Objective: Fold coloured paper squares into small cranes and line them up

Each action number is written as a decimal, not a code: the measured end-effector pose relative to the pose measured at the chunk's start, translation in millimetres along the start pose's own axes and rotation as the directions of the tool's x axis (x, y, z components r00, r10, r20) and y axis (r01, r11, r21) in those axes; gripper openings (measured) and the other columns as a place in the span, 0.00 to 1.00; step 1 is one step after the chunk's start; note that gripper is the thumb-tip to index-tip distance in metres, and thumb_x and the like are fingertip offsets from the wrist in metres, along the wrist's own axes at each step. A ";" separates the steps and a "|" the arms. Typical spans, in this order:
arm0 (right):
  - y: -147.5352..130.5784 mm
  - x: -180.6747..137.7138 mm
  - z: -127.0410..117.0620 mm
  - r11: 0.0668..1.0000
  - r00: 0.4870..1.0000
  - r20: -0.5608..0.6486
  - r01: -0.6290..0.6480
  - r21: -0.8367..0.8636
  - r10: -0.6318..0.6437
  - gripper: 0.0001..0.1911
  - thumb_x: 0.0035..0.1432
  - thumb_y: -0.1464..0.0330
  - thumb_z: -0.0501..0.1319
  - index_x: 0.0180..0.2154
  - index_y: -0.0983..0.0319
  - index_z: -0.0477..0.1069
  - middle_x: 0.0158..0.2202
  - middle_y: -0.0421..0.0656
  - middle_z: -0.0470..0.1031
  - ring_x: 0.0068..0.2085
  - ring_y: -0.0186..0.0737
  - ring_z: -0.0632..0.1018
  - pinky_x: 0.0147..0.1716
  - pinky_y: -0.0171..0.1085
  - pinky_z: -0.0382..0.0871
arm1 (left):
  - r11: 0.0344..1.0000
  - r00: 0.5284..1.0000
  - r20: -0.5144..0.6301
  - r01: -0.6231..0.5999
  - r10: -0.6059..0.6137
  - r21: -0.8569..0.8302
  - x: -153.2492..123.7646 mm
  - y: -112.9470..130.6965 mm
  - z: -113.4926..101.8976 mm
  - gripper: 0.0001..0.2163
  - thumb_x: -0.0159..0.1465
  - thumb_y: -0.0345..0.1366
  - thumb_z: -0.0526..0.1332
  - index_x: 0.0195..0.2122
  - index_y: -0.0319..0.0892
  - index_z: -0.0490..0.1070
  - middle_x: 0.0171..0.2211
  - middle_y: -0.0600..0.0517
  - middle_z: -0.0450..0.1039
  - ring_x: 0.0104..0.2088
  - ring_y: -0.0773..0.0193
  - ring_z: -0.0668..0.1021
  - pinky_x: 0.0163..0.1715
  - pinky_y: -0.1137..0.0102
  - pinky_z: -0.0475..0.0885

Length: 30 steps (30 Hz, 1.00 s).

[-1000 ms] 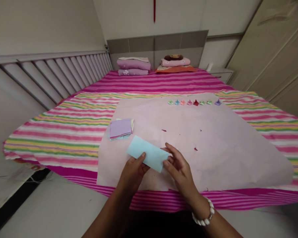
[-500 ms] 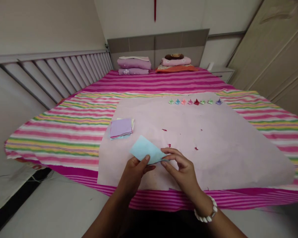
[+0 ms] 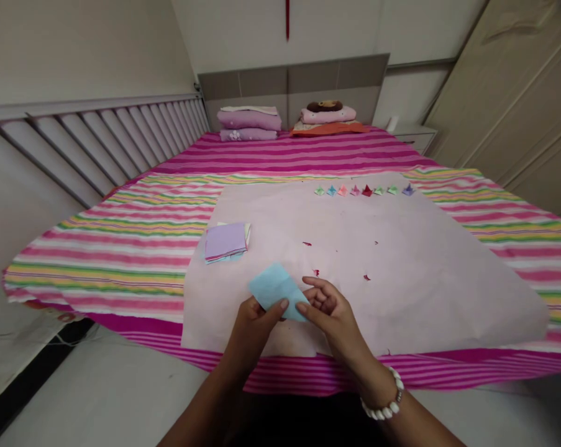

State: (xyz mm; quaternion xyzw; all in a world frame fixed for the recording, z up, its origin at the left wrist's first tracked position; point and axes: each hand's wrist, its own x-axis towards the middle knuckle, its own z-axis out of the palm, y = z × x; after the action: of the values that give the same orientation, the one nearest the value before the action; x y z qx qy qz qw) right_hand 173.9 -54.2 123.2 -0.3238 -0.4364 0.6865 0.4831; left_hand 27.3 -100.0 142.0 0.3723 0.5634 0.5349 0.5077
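A light blue sheet of paper (image 3: 276, 284) is held between my two hands, above the near part of a large pale sheet (image 3: 420, 279). My left hand (image 3: 256, 326) pinches its lower left edge, thumb on top and fingers underneath. With thumb and fingers, my right hand (image 3: 331, 310) grips the right corner; its index finger sticks out beyond the paper. A white beaded bracelet (image 3: 386, 400) circles my right wrist. Left of the blue paper lies a stack of square coloured papers (image 3: 225, 241), purple on top.
A row of small folded paper pieces (image 3: 366, 191) runs along the pale sheet's far edge. Small red scraps (image 3: 316, 272) lie mid-sheet. Beneath is a bed with a striped cover (image 3: 107, 261); folded bedding (image 3: 250, 122) stands by the headboard. A slatted rail (image 3: 107, 139) borders the left.
The blue paper has come slightly nearer to me and turned a little. My right thumb now lies on top of its right corner. The stack and the folded pieces have stayed put.
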 end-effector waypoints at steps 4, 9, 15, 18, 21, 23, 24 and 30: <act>-4.1 0.5 1.9 0.995 0.992 0.082 -0.098 -0.016 0.099 0.11 0.43 0.64 0.73 0.29 0.61 0.75 0.22 0.36 0.71 0.25 0.33 0.71 0.26 0.33 0.65 | 0.999 0.999 0.026 -0.039 0.040 -0.024 1.1 1.9 3.1 0.13 0.52 0.37 0.69 0.36 0.38 0.73 0.32 0.49 0.80 0.34 0.60 0.80 0.35 0.67 0.74; 0.3 0.2 3.6 0.990 0.991 0.050 -0.126 0.069 0.123 0.11 0.45 0.63 0.72 0.24 0.60 0.74 0.22 0.37 0.73 0.24 0.33 0.70 0.27 0.34 0.65 | 0.974 0.965 -0.176 -0.210 0.192 -0.088 1.9 -0.8 6.9 0.19 0.48 0.32 0.71 0.36 0.43 0.62 0.28 0.54 0.77 0.29 0.65 0.78 0.31 0.71 0.73; 5.4 0.2 3.8 0.996 0.995 0.060 -0.083 0.024 0.082 0.10 0.46 0.61 0.72 0.29 0.60 0.77 0.26 0.39 0.76 0.28 0.36 0.74 0.31 0.34 0.68 | 0.942 0.925 -0.179 -0.332 0.334 0.042 1.3 -14.6 4.5 0.15 0.51 0.32 0.70 0.38 0.42 0.69 0.32 0.53 0.75 0.31 0.68 0.77 0.32 0.74 0.72; 5.9 0.1 2.7 0.998 0.996 0.064 -0.060 -0.025 0.061 0.11 0.48 0.61 0.71 0.32 0.60 0.78 0.27 0.39 0.77 0.29 0.36 0.74 0.31 0.35 0.67 | 0.965 0.956 -0.150 -0.260 0.252 -0.042 2.3 -15.6 3.5 0.21 0.51 0.33 0.70 0.46 0.41 0.70 0.28 0.54 0.76 0.30 0.66 0.77 0.32 0.72 0.73; 6.2 0.2 1.4 0.997 0.998 0.061 -0.019 -0.076 0.024 0.10 0.49 0.61 0.70 0.32 0.60 0.78 0.27 0.39 0.76 0.28 0.35 0.73 0.30 0.35 0.66 | 0.972 0.965 -0.172 -0.216 0.198 -0.089 3.7 -12.6 2.9 0.21 0.49 0.34 0.71 0.45 0.41 0.73 0.31 0.52 0.78 0.32 0.64 0.78 0.35 0.70 0.74; 6.3 0.4 0.8 0.994 0.998 0.067 0.004 -0.107 0.003 0.09 0.49 0.62 0.70 0.32 0.60 0.78 0.26 0.39 0.75 0.27 0.35 0.72 0.28 0.34 0.65 | 0.976 0.964 -0.189 -0.204 0.186 -0.078 4.6 -11.1 2.2 0.18 0.48 0.34 0.71 0.42 0.40 0.76 0.35 0.51 0.78 0.35 0.63 0.78 0.36 0.69 0.73; 6.4 0.5 0.6 0.992 0.998 0.070 0.012 -0.122 -0.004 0.09 0.50 0.62 0.70 0.31 0.60 0.78 0.26 0.39 0.75 0.27 0.35 0.71 0.28 0.34 0.64 | 0.976 0.963 -0.192 -0.205 0.188 -0.074 5.0 -11.1 1.6 0.16 0.48 0.34 0.71 0.40 0.40 0.77 0.37 0.50 0.78 0.36 0.63 0.78 0.37 0.69 0.73; 9.1 3.2 3.1 0.993 0.998 0.064 0.024 -0.120 -0.016 0.10 0.49 0.62 0.70 0.32 0.61 0.76 0.25 0.38 0.73 0.26 0.33 0.71 0.28 0.34 0.66 | 0.983 0.990 -0.087 -0.121 0.109 -0.135 7.6 -20.3 -2.8 0.09 0.53 0.37 0.69 0.35 0.40 0.79 0.33 0.51 0.78 0.37 0.63 0.77 0.40 0.69 0.71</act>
State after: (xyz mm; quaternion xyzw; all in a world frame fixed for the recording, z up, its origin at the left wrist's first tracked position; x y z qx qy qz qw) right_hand 166.7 -53.5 116.1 -0.3263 -0.4952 0.6638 0.4557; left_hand 25.5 -96.4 120.6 0.3462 0.5217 0.6160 0.4781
